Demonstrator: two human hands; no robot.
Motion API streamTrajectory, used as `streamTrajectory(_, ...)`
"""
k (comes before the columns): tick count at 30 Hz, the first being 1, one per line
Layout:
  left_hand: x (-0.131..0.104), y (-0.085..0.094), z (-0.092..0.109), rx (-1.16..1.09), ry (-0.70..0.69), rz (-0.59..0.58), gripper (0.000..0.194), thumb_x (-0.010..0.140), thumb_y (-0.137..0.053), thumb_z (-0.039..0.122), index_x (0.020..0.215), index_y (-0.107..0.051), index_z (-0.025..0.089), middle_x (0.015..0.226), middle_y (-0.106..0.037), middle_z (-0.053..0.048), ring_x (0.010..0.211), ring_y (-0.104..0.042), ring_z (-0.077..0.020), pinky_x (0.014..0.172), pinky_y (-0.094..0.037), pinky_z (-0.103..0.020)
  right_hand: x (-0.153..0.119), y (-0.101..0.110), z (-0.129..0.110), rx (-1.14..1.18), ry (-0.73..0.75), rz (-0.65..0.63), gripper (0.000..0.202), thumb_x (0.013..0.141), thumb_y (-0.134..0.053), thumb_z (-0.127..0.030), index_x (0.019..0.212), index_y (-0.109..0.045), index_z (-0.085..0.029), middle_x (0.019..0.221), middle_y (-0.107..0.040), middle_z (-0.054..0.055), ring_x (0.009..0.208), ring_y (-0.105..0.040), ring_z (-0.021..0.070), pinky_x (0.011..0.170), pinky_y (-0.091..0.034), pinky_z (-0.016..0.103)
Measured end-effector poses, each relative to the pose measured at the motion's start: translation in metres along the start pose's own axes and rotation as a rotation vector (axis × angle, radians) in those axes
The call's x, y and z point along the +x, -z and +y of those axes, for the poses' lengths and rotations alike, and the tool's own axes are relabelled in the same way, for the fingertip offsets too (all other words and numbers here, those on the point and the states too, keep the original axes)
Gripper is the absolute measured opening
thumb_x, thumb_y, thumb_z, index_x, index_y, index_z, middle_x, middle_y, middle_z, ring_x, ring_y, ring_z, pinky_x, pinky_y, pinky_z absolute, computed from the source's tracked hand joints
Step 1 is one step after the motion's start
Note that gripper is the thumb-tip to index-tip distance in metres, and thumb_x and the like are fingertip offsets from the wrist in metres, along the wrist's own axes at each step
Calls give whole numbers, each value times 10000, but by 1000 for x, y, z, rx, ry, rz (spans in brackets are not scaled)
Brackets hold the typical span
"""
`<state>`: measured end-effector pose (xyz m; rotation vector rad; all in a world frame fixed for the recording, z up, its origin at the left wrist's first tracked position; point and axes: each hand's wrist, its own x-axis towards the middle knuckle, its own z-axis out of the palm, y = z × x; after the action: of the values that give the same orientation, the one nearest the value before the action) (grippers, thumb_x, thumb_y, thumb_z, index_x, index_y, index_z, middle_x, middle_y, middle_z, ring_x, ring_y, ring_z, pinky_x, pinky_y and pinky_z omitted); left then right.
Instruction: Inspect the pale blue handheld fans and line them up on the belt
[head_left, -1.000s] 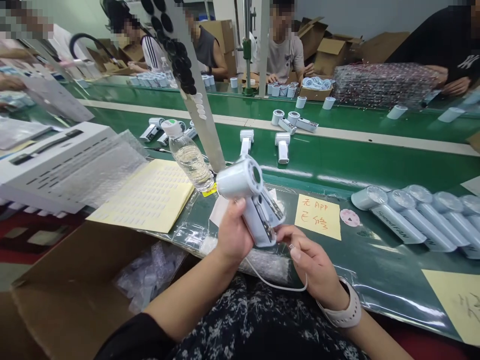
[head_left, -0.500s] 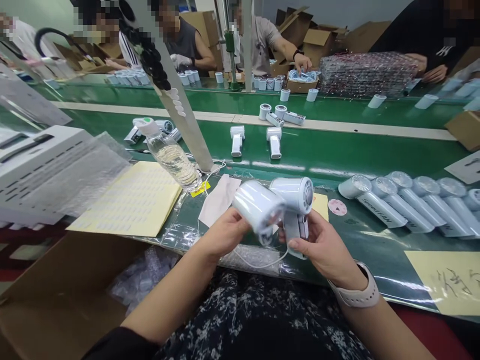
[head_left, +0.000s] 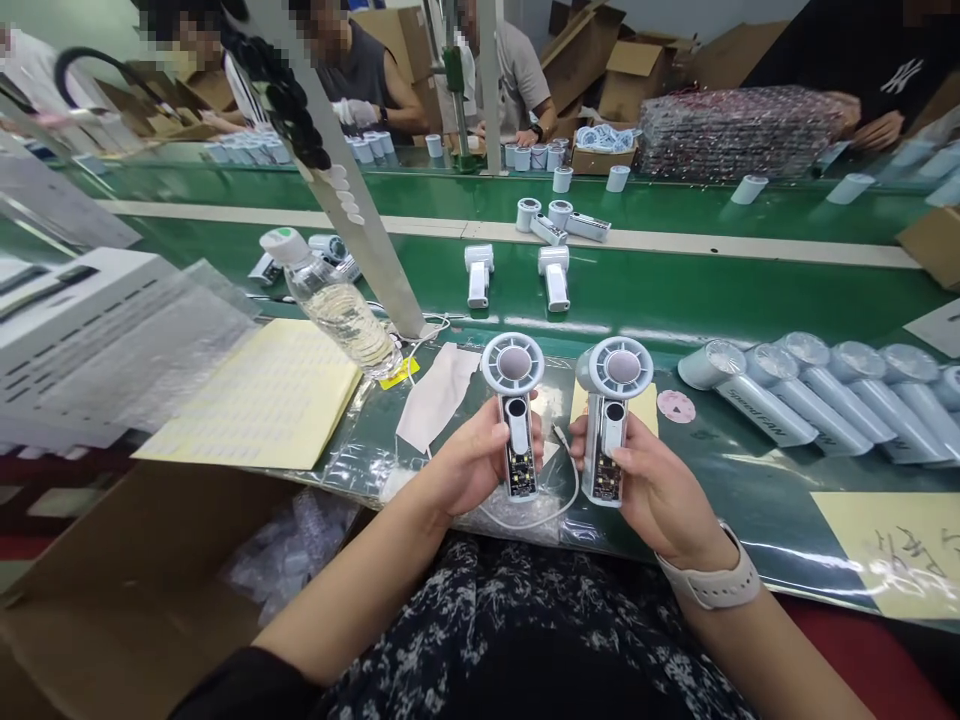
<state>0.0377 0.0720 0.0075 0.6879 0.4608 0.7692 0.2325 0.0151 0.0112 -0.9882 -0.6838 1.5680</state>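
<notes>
My left hand is closed around the handle of a pale blue handheld fan, held upright with its round grille towards me. A second handheld fan of the same kind stands upright in my right hand, my fingers wrapped about its handle. Both handles have their front open, with a circuit board and a battery-like part showing. Between and below the two fans, a white cable loops over the bench edge. A pinkish cloth lies left of the fans.
Several wrapped fans lie in a row at right. Two more fans rest on the green belt ahead. A water bottle leans by a slanted post; yellow sheets lie left. An open cardboard box stands below. Co-workers sit opposite.
Both fans have turned so their grilles and open handles face me. My hands have moved apart, the left fan no longer overlapping the right. A co-worker's hand has left the small box opposite.
</notes>
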Motion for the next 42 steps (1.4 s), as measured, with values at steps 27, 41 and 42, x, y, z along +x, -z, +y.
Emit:
streamTrajectory(27, -7, -13, 1, 227, -118, -78, 442, 765, -763, 279, 1098, -485, 196, 882, -558, 0, 699, -592, -124, 642, -477, -288, -7, -11, 6, -115, 46, -63, 312, 803, -713, -427, 1041, -609, -255, 933, -628, 44, 772, -576, 200, 722, -524, 366)
streamTrajectory(41, -5, -6, -8, 147, -116, -13, 411, 739, -767, 326, 1050, -531, 197, 883, -565, -3, 685, -582, -123, 628, -487, -285, -11, -7, 12, -64, 44, -124, 233, 857, -660, -389, 1035, -615, -245, 940, -621, 33, 732, -575, 172, 641, -505, 310)
streamTrajectory(42, -5, -6, -8, 160, -116, -32, 396, 740, -770, 335, 1029, -538, 194, 879, -562, -3, 687, -583, -125, 629, -484, -289, -11, -6, 12, -70, 51, -142, 233, 863, -655, -381, 1051, -612, -250, 947, -622, 33, 737, -575, 174, 647, -506, 314)
